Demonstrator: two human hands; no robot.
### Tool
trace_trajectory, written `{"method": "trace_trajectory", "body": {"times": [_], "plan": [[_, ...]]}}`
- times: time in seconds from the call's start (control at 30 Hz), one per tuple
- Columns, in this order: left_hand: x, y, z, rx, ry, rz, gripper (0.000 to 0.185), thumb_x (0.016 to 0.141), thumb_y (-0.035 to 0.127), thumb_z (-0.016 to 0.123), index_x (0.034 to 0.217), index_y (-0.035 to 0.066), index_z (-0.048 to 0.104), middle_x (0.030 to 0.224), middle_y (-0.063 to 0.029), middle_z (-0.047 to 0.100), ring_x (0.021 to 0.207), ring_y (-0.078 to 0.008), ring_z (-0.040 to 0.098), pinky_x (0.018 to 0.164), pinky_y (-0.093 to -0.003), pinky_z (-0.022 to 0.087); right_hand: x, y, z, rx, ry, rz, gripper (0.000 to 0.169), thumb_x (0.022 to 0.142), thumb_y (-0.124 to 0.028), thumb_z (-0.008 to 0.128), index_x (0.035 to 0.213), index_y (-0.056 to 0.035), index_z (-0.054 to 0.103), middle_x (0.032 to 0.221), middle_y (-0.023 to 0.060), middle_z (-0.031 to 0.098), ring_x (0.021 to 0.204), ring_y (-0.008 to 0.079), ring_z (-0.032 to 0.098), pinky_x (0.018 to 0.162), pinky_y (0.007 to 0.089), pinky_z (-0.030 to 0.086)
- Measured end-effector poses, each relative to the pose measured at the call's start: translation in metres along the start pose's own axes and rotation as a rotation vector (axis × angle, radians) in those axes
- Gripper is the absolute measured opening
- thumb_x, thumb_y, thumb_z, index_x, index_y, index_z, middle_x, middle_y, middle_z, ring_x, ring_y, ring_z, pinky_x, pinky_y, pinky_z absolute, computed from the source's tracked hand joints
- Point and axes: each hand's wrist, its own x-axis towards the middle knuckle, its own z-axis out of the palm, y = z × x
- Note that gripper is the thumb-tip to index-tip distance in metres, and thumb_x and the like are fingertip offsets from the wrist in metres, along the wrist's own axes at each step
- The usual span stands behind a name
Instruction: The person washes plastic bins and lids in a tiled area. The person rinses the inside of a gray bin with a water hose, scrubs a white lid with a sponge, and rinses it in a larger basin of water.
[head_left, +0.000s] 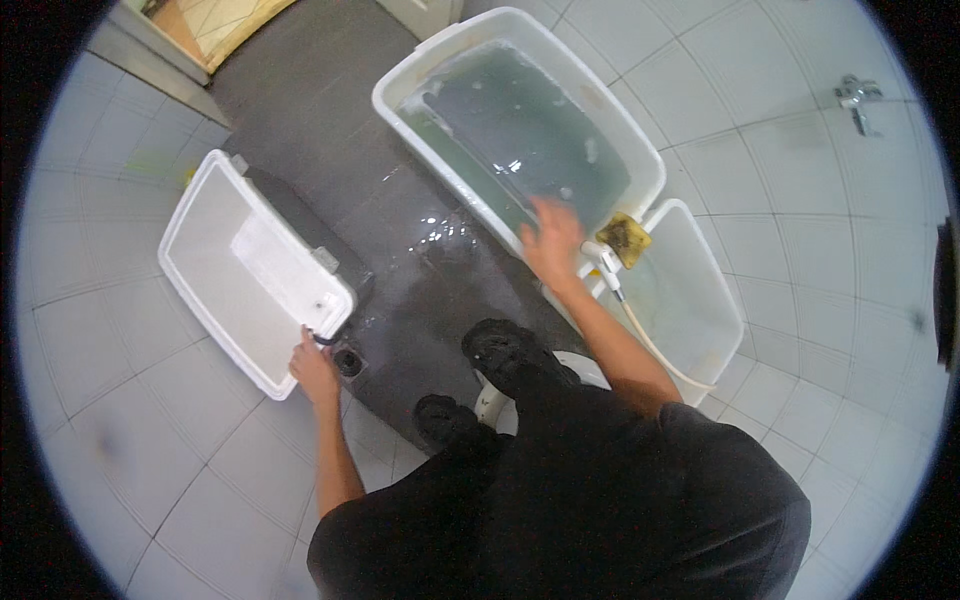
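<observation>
My left hand (315, 369) grips the near end of a white plastic box (266, 289), beside a black handle-like part (322, 340). The box looks empty, and its open top faces me. My right hand (553, 241) is blurred, fingers spread, over the near corner of a large white tub (474, 196). Cloudy greenish water (525, 112) fills much of the tub. Just right of that hand lies a white shower head (604, 264) with a pale hose (649, 337). A worn yellow sponge (625, 239) rests at the tub's corner.
A smaller white tub (697, 300) adjoins the large one at the right wall. The dark tiled floor (442, 255) is wet, with a drain (349, 363) near the box. A metal tap (857, 101) is fixed to the tiled wall. A doorway (217, 30) opens at upper left.
</observation>
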Motion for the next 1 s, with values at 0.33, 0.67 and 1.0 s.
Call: {"method": "trace_trajectory", "body": {"times": [0.33,0.67,1.0], "plan": [[0.013,-0.018,0.033,0.09,0.022,0.032,0.068,0.089,0.025,0.065,0.147,0.01,0.033,0.106,-0.012,0.055,0.1,-0.0303,0.056,0.09,-0.048,0.04,-0.031,0.187,-0.001,-0.058,-0.117,-0.151,0.051,0.083,-0.006,0.062,0.132,-0.0079,0.05,0.121,0.0219,0.059,0.111,0.0377,0.058,0.107,0.0524,0.032],[0.014,-0.009,0.018,0.036,-0.13,-0.088,0.072,0.092,0.025,0.061,0.151,0.013,0.023,0.12,-0.0149,0.053,0.118,-0.0326,0.051,0.105,-0.0608,0.031,-0.021,0.221,-0.08,0.216,0.059,0.017,0.053,0.076,-0.007,0.071,0.127,-0.0105,0.056,0.101,0.0145,0.068,0.089,0.0226,0.066,0.079,0.0349,0.052],[0.057,0.038,-0.039,0.268,-0.766,0.032,0.107,0.08,0.038,0.075,0.152,0.005,0.003,0.144,-0.0261,0.041,0.131,-0.0408,0.043,0.107,-0.0623,0.029,0.016,0.354,-0.11,-0.014,0.215,0.426,0.05,0.075,-0.013,0.072,0.123,-0.005,0.058,0.108,0.0198,0.067,0.1,0.0345,0.065,0.088,0.0437,0.05]]}}
